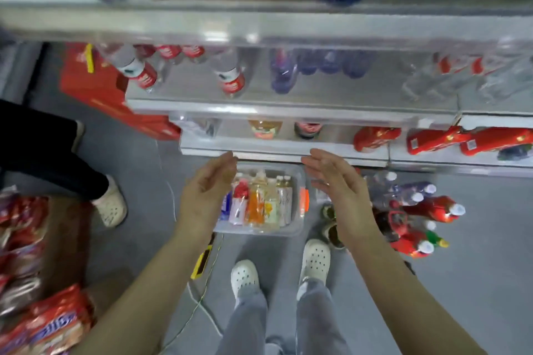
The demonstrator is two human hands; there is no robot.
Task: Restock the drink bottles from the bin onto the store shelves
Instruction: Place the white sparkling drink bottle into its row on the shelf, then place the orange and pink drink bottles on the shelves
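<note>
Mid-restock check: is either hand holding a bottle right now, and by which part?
Nothing is held. The left hand and right hand are both open, one at each side of the bin in view.

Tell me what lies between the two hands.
In the head view, the bin of bottles, down on the floor, shows in the gap between the left hand and the right hand.

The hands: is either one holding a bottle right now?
No, the left hand and right hand are both open and empty; the bottles lie in the bin.
</note>
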